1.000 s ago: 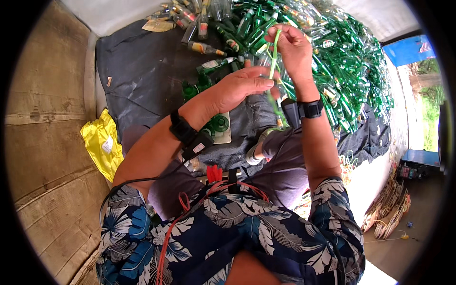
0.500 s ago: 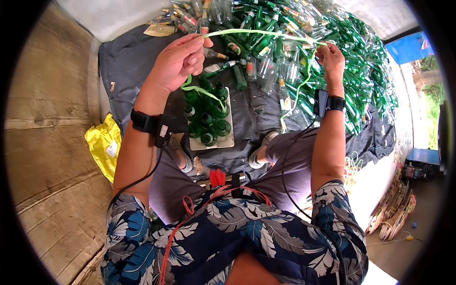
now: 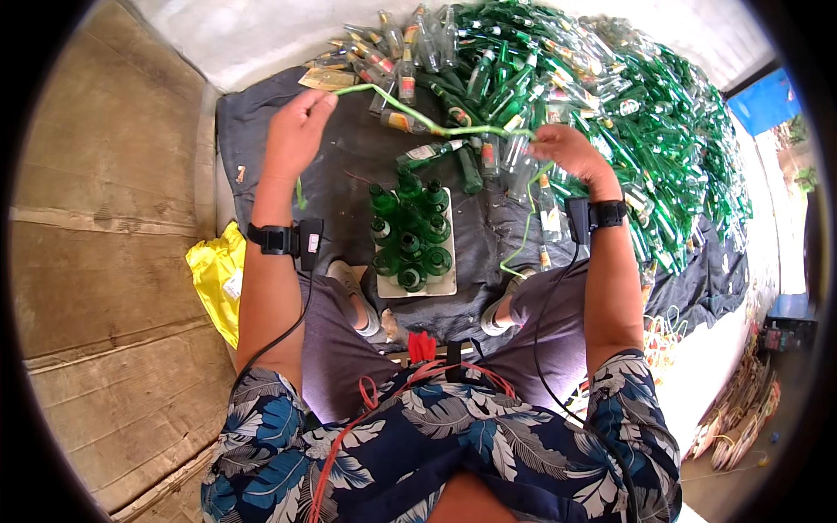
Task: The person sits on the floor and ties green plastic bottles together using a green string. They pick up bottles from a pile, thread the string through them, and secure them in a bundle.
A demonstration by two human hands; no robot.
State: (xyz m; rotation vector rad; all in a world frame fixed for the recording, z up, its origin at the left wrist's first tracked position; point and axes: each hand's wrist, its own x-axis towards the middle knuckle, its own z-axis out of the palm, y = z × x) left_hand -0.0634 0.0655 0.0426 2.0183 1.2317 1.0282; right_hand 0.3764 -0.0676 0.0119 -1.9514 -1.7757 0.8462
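A light green plastic strap [image 3: 453, 130] hangs in a sagging line between my two hands, above the bottles. My left hand [image 3: 299, 126] pinches it near one end, and a short tail drops below the wrist. On the other side my right hand [image 3: 571, 150] grips the strap, its loose end trailing down toward my right shoe. Between and below the hands, several green glass bottles [image 3: 410, 244] stand upright, packed close together on a pale rectangular board [image 3: 427, 288]. The strap does not touch them.
A large heap of green and clear bottles [image 3: 645, 131] fills the far right, over a dark ground sheet [image 3: 261, 139]. Cardboard [image 3: 113, 157] walls the left side, beside a yellow bag [image 3: 218, 279]. Red strings [image 3: 423, 347] lie at my waist. Bundled strips [image 3: 741, 410] lie at right.
Both hands have come closer and the strap now sags more. My left hand moved left, off the standing bottles; the right hand moved left and down. The strap's tail no longer lies over the bottles.
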